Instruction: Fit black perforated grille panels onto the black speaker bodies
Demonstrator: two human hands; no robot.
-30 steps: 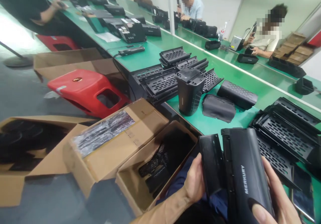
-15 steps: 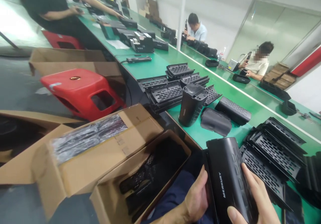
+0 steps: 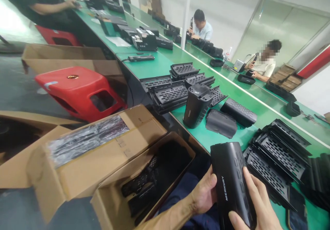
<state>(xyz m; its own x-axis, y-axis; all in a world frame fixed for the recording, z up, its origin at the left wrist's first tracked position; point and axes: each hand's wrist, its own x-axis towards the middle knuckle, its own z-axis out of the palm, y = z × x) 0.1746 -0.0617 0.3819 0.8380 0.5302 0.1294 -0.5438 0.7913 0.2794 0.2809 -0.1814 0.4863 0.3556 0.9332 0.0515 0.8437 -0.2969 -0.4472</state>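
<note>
The black speaker shell (image 3: 232, 182), marked MERKURY, sits over the lap at the counter (image 3: 165, 63) edge. The left hand (image 3: 205, 195) cups its near side, and the right hand (image 3: 255, 206) wraps it with thumb on the front and fingers over the top, both grips closed on it. It looks like one piece in hand mid-run. An upright shell (image 3: 196, 104) and two lying ones stand finished-looking beside grille stacks (image 3: 170, 94). The box (image 3: 152, 178) below holds more grilles, so plenty seems left.

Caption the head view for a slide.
Both hands, left hand and right hand, grip a black Merkury speaker shell beside the green workbench.
</note>
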